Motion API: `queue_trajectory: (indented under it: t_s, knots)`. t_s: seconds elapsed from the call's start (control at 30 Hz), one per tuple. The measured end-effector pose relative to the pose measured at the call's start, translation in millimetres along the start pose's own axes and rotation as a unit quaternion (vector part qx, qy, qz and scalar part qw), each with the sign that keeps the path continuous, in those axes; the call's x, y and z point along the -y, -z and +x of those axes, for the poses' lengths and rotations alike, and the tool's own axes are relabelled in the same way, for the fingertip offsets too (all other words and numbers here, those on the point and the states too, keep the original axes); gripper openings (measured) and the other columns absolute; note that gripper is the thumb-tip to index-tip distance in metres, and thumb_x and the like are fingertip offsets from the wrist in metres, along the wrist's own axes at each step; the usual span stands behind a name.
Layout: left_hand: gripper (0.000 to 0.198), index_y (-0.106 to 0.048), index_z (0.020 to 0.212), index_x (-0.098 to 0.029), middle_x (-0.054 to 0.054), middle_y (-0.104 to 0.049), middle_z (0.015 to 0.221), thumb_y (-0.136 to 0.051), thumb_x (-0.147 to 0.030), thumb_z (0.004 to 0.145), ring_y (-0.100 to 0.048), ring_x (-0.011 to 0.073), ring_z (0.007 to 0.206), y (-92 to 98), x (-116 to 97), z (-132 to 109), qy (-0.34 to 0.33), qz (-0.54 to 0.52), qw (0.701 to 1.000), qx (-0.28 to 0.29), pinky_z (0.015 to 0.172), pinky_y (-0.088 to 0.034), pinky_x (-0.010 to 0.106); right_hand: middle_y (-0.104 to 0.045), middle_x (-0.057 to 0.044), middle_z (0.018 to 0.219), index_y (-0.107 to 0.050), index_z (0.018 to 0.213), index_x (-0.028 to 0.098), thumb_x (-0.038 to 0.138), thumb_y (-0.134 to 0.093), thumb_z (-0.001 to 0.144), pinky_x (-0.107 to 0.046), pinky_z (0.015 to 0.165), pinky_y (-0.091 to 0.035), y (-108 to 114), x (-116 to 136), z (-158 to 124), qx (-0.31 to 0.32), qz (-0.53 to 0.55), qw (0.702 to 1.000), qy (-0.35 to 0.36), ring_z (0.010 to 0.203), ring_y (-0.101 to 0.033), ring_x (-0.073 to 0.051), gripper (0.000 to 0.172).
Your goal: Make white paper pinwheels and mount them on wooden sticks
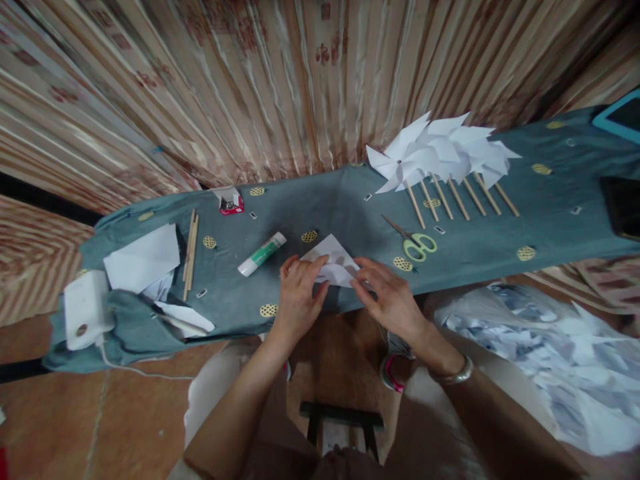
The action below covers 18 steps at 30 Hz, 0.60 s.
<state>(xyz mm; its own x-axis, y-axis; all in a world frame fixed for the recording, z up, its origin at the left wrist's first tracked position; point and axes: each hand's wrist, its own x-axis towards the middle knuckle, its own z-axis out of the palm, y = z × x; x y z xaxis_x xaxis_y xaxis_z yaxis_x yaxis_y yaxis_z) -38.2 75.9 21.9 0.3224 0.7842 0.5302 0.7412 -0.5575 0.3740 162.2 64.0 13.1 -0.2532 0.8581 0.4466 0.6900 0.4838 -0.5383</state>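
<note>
A small white sheet of paper (332, 257) lies at the front edge of the cloth-covered table, one corner pointing away from me. My left hand (301, 293) pinches its left side, thumb and forefinger close together. At the right corner my right hand (387, 297) grips the paper between thumb and fingers. The near edge looks folded, though the fingers hide part of it. Left of the paper lies a glue stick (262, 254) with a green label. Scissors (411, 240) with green handles rest to the right, blades pointing away.
Several white paper pinwheels (440, 157) on wooden sticks lie at the back right. At left are loose sticks (191, 253), stacked paper (145, 260), a small red box of metal pieces (231, 201) and a white corded device (87, 310). A bag of paper scraps (560, 360) sits below right.
</note>
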Motion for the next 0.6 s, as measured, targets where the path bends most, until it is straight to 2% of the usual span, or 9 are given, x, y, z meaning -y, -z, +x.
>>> queue_trajectory:
  t_s: [0.07,0.13,0.2,0.27,0.4,0.5,0.6]
  knots:
    - [0.023,-0.060,0.113,-0.021,0.003,-0.071,0.092,-0.057,-0.018,0.090,-0.064,0.0192,0.089,-0.4,-1.7,1.6,-0.007,-0.018,1.000,-0.004,0.101,-0.042,0.044,-0.069,-0.014,0.117,-0.063,0.095,0.019,0.028,-0.052,0.094,-0.042,0.091,-0.054,0.4,2.2,-1.5,0.028,-0.004,1.000,0.010,0.104,-0.067,-0.026,0.014]
    - [0.013,-0.063,0.099,-0.021,0.001,-0.071,0.085,-0.056,-0.017,0.089,-0.064,0.0181,0.085,0.2,-1.9,2.5,-0.004,-0.043,0.999,0.000,0.100,-0.043,0.043,-0.065,-0.016,0.126,-0.062,0.107,0.018,0.036,-0.059,0.090,-0.048,0.095,-0.051,2.5,2.6,-2.6,0.074,-0.011,0.997,0.012,0.112,-0.063,-0.029,0.025]
    - [0.011,-0.064,0.090,-0.022,0.000,-0.069,0.080,-0.055,-0.016,0.089,-0.064,0.0179,0.084,2.1,-2.0,3.8,0.011,-0.077,0.997,0.014,0.099,-0.045,0.043,-0.056,-0.018,0.138,-0.059,0.117,0.019,0.041,-0.066,0.084,-0.054,0.101,-0.045,5.1,1.3,-3.4,0.123,-0.011,0.992,0.013,0.123,-0.055,-0.033,0.041]
    - [0.012,-0.064,0.085,-0.022,-0.001,-0.069,0.080,-0.055,-0.015,0.088,-0.064,0.0172,0.084,5.1,-3.2,6.1,0.031,-0.117,0.993,0.014,0.100,-0.046,0.043,-0.050,-0.018,0.145,-0.059,0.119,0.019,0.038,-0.068,0.082,-0.056,0.104,-0.042,6.5,-1.6,-4.0,0.147,0.000,0.989,0.012,0.131,-0.049,-0.034,0.042]
    - [0.012,-0.064,0.080,-0.022,-0.002,-0.070,0.080,-0.056,-0.016,0.086,-0.065,0.0147,0.082,11.7,-8.5,13.1,0.074,-0.184,0.980,-0.023,0.103,-0.047,0.042,-0.058,-0.012,0.138,-0.064,0.107,0.021,0.022,-0.057,0.088,-0.052,0.106,-0.042,6.3,-10.5,-4.4,0.100,0.017,0.995,-0.001,0.131,-0.050,-0.029,0.021]
    - [0.011,-0.064,0.078,-0.022,-0.002,-0.071,0.080,-0.058,-0.015,0.085,-0.065,0.0137,0.081,16.1,-11.6,17.5,0.091,-0.217,0.971,-0.040,0.102,-0.048,0.041,-0.066,-0.010,0.126,-0.066,0.101,0.022,0.019,-0.052,0.089,-0.048,0.103,-0.046,12.4,-17.0,-3.7,0.041,0.013,0.999,-0.003,0.121,-0.058,-0.027,0.019]
    - [0.011,-0.064,0.078,-0.021,-0.002,-0.071,0.080,-0.059,-0.012,0.083,-0.066,0.0137,0.080,19.3,-10.2,19.0,0.066,-0.206,0.975,-0.056,0.104,-0.046,0.043,-0.069,-0.009,0.121,-0.065,0.103,0.023,0.020,-0.053,0.087,-0.047,0.100,-0.047,27.8,-20.5,-3.3,-0.001,-0.018,1.000,0.001,0.115,-0.061,-0.027,0.020]
